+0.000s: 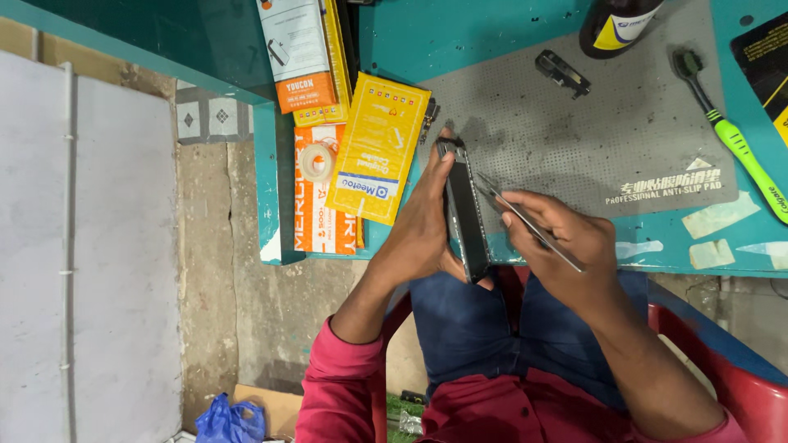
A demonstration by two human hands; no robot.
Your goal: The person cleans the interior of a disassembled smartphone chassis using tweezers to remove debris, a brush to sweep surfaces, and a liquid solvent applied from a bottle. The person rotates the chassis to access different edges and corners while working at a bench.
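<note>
- Left hand [423, 226]: closed around a dark smartphone [465, 215], thumb and fingers clamped on its long edges; the phone stands on edge, tilted, at the near edge of the table.
- Right hand [566, 242]: pinched narrowly on metal tweezers [525, 221]; the tips point toward 10 o'clock and reach the phone's right side.
- Phone location: centre of view, over the near edge of the grey anti-slip mat [574, 131], above the person's lap.
- Yellow flat package [377, 148]: rectangular, at 9 o'clock from the phone, just beside the left hand; a white label panel sits at its lower end.
- Orange-and-white box [316, 197]: partly under the yellow package, at the table's left edge; a roll of clear tape [316, 160] lies on it.
- White-and-orange box [300, 53]: at 11 o'clock, upright rectangle with an orange lower band.
- Dark bottle [616, 25]: at 1 o'clock on the mat, with a yellow-and-white label.
- Green-handled brush [735, 143]: at 2 o'clock, lying diagonally across the mat edge.
- Small black metal part [562, 74]: on the mat at 12 to 1 o'clock.
- Teal table [492, 33]: carries pale tape strips [718, 217] at 3 o'clock.
</note>
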